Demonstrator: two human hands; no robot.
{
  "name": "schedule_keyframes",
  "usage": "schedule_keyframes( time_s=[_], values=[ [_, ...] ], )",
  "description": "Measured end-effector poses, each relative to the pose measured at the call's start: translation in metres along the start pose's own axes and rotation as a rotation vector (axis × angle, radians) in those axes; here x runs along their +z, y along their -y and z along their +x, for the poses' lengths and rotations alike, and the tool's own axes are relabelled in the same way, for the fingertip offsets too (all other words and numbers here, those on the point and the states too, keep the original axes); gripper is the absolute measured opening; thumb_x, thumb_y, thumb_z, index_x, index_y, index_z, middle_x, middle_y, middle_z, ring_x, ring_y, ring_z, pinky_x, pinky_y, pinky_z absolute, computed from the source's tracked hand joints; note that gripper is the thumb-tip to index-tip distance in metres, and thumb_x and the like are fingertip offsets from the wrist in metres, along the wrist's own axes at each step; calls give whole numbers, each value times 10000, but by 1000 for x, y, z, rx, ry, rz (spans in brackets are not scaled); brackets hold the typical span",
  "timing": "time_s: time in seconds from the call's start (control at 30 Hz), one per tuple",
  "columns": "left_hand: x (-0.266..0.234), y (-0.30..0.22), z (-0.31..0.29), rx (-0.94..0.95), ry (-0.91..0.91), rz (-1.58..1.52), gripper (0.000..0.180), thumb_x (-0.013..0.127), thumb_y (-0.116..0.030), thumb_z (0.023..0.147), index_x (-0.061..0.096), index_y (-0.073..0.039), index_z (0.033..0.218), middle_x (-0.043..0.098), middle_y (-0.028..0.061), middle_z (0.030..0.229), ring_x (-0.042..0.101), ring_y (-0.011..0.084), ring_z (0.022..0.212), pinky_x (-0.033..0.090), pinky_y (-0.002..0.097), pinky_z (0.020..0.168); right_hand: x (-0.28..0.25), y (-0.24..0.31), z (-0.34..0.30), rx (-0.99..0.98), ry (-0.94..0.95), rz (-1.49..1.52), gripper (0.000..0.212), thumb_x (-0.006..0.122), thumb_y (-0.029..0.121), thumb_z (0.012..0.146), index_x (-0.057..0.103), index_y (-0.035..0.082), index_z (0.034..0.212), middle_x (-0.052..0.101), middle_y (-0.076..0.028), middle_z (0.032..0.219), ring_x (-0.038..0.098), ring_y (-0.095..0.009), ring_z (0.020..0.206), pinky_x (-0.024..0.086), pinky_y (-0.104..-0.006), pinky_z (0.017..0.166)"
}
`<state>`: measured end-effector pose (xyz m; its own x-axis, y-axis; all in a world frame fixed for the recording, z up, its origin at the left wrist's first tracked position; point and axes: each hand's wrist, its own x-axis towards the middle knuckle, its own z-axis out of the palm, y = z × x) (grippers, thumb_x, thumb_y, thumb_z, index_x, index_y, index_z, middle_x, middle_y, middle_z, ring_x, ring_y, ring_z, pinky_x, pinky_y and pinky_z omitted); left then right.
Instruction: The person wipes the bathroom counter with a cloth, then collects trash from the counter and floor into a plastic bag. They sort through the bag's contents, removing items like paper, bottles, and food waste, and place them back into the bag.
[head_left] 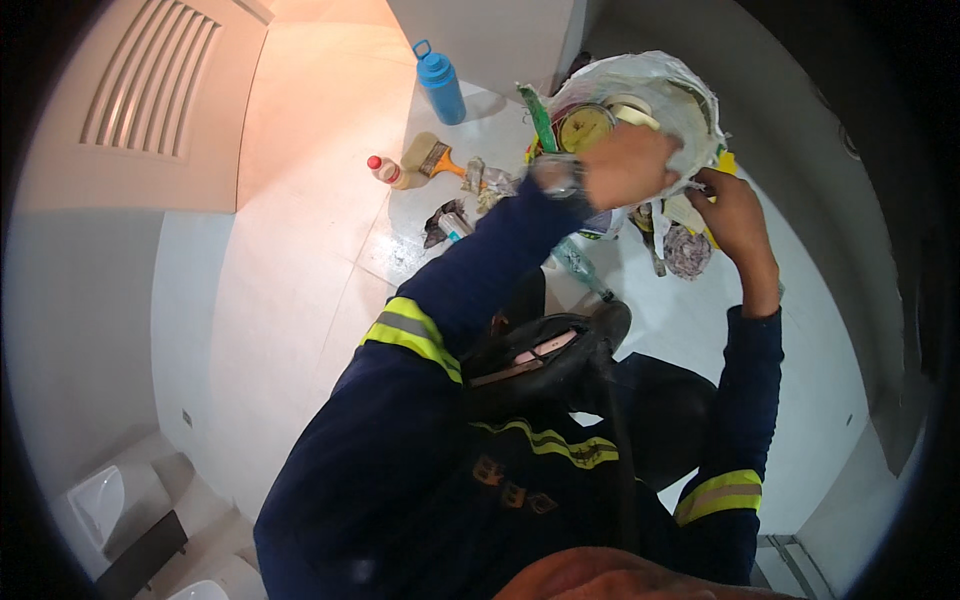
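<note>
A white bucket (705,100) with a ragged, plastic-like rim stands at the far right. Inside it are a round tin with a yellowish top (584,128) and a pale roll that resembles tape (632,108). My left hand (628,165) reaches over the bucket's mouth, blurred, its fingertips hard to make out. A watch (558,176) is on that wrist. My right hand (736,212) is closed at the bucket's near right edge, thumb and fingers pinching the rim. A green strip-like piece (538,118) sticks up at the bucket's left side.
Left of the bucket are a blue bottle (441,90), a wide paintbrush (432,156) and a small red-capped bottle (386,171). A clear greenish bottle (580,265) lies near my shoe (610,322). A grey wad (687,252) sits below the bucket. Walls stand behind and right.
</note>
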<state>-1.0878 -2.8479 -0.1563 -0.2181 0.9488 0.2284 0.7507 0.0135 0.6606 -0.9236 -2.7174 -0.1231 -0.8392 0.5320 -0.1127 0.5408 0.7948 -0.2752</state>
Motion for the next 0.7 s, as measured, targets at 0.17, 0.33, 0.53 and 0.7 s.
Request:
schedule_keyframes(
  time_s=[0.17,0.33,0.53,0.7],
  values=[
    [-111,71,-87,-40,-918,-645,234,578,-124,1006,640,43,1158,738,94,931,685,152,806,556,315,751,6,-18,-8,9,-51,5,292,660,268,910,745,56,1093,743,-186,1030,695,-381,958,526,-465,859],
    [8,319,-180,-695,-595,153,358,648,-290,974,651,-26,1215,723,172,960,703,350,866,558,421,788,3,1,-2,-71,-49,35,284,663,254,915,740,51,1099,744,-178,1037,694,-370,965,525,-461,860],
    [147,369,-177,-931,-12,384,772,734,-456,862,446,-66,1464,536,305,1346,587,491,1175,484,506,1042,5,-9,-13,-52,-66,-10,252,691,207,908,736,51,1101,738,-172,1060,691,-355,964,529,-445,856],
    [160,373,-182,-1023,11,282,676,717,-397,889,477,-127,1460,464,317,1376,642,484,1096,541,511,958,8,-7,-19,-65,-96,-27,232,704,187,911,740,64,1105,740,-155,1088,698,-333,961,539,-422,855]
  ],
)
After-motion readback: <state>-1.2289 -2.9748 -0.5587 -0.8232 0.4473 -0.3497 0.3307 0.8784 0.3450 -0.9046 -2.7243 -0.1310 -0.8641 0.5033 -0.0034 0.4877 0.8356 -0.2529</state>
